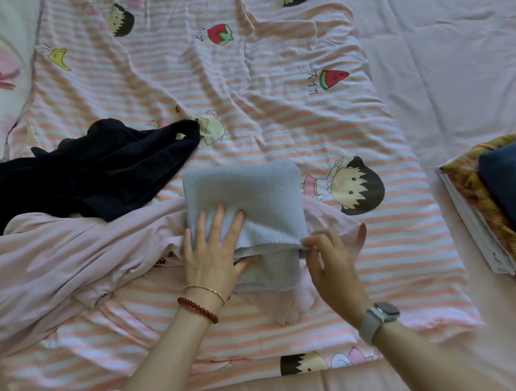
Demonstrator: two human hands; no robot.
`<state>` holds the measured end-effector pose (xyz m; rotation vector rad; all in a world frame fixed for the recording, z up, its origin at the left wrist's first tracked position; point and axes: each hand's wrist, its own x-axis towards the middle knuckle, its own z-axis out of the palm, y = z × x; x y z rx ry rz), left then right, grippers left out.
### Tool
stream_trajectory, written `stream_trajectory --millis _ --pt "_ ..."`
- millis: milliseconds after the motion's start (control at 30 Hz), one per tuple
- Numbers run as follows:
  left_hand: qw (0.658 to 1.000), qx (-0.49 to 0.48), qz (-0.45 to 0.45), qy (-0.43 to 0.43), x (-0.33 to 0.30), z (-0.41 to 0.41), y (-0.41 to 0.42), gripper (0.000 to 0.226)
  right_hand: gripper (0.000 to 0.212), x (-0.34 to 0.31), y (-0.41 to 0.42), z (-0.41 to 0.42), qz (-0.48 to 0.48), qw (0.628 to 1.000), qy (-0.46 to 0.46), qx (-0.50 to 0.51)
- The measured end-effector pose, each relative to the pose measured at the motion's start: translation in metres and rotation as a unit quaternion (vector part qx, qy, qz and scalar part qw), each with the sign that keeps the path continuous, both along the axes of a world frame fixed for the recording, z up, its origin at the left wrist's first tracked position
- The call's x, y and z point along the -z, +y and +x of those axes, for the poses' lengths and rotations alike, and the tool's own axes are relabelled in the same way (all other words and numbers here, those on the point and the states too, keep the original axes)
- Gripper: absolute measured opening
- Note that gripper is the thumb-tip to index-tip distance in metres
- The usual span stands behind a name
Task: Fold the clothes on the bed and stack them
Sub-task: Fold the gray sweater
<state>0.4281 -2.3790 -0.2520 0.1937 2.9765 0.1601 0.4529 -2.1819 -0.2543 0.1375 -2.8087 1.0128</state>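
Left hand (213, 255) flat on folded grey knit (244, 193), right hand (329, 262) grip pinching its edge

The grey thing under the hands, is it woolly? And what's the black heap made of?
The grey garment looks like a knit: fine ribs run across it, matte and soft, though wool or cotton can't be told. The left hand presses on it; the right hand pinches its edge. The black garment looks like a thicker, matte fabric, perhaps fleece or knit; its weave is too dark to see.
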Motion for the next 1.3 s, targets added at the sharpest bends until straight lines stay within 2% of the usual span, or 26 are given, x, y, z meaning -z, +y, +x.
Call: stream_trajectory --millis 100,167,267,333,400,467,533,567,633,667,700,767,833,900,933,1033,1133,1200,1267,1300 --pt "0.999 0.043 -0.008 0.021 0.0 0.003 -0.001 0.074 0.029 0.01 -0.003 0.023 -0.082 0.981 -0.171 -0.031" --pt "0.997 0.06 -0.009 0.038 -0.001 0.007 -0.007 0.072 0.042 0.011 -0.002 0.03 -0.108 0.97 -0.217 -0.03" --pt "0.994 0.092 -0.01 0.058 -0.002 0.014 -0.024 0.049 0.028 0.003 0.001 0.019 -0.049 0.993 -0.1 0.048" --pt "0.993 0.097 0.006 0.06 -0.005 0.02 -0.035 0.047 0.031 -0.004 -0.002 0.001 -0.013 0.994 -0.022 0.105" --pt "0.995 0.059 0.058 0.065 -0.007 0.022 -0.035 0.052 0.045 -0.008 -0.014 -0.021 0.016 0.997 -0.016 0.072" --pt "0.99 -0.017 0.12 0.069 -0.008 0.015 -0.02 0.039 0.052 0.0 -0.03 -0.038 0.075 0.991 -0.113 -0.022" --pt "0.98 -0.107 0.164 0.023 -0.002 0.006 -0.002 0.026 0.057 0.018 -0.039 -0.046 0.134 0.966 -0.211 -0.072" --pt "0.976 -0.14 0.167 -0.004 0.003 0.002 0.004 0.026 0.06 0.024 -0.039 -0.05 0.128 0.961 -0.235 -0.074" --pt "0.963 -0.179 0.202 -0.013 0.015 -0.004 0.009 0.036 0.063 0.025 -0.036 -0.054 0.02 0.975 -0.217 -0.038" --pt "0.95 -0.198 0.24 0.0 0.017 -0.005 0.008 0.041 0.063 0.023 -0.033 -0.054 -0.074 0.977 -0.198 0.011" --pt "0.932 -0.226 0.283 0.015 0.016 -0.006 0.005 0.045 0.063 0.019 -0.029 -0.052 -0.171 0.964 -0.191 0.074" --pt "0.879 -0.298 0.372 0.029 0.012 -0.008 -0.003 0.047 0.054 0.01 -0.025 -0.044 -0.31 0.911 -0.224 0.153" --pt "0.831 -0.348 0.434 -0.009 0.011 -0.008 -0.012 0.048 0.032 0.005 -0.026 -0.037 -0.318 0.897 -0.277 0.134" --pt "0.808 -0.364 0.455 -0.087 0.009 -0.012 -0.019 0.046 0.012 -0.001 -0.028 -0.039 -0.32 0.89 -0.307 0.108" --pt "0.799 -0.367 0.461 -0.122 0.009 -0.014 -0.022 0.044 0.01 -0.006 -0.03 -0.042 -0.335 0.882 -0.317 0.102" --pt "0.773 -0.377 0.485 -0.16 0.007 -0.017 -0.03 0.041 0.017 -0.023 -0.038 -0.047 -0.376 0.868 -0.311 0.094" --pt "0.76 -0.376 0.514 -0.134 -0.004 -0.009 -0.034 0.035 0.037 -0.041 -0.05 -0.043 -0.35 0.885 -0.299 0.065" --pt "0.744 -0.369 0.548 -0.1 -0.017 0.002 -0.035 0.028 0.035 -0.057 -0.051 -0.038 -0.341 0.896 -0.275 0.068" --pt "0.697 -0.343 0.625 -0.074 -0.033 0.018 -0.037 0.032 0.032 -0.078 -0.044 -0.03 -0.369 0.885 -0.272 0.078" --pt "0.655 -0.332 0.673 -0.081 -0.04 0.027 -0.037 0.039 0.033 -0.087 -0.038 -0.024 -0.385 0.877 -0.276 0.075"
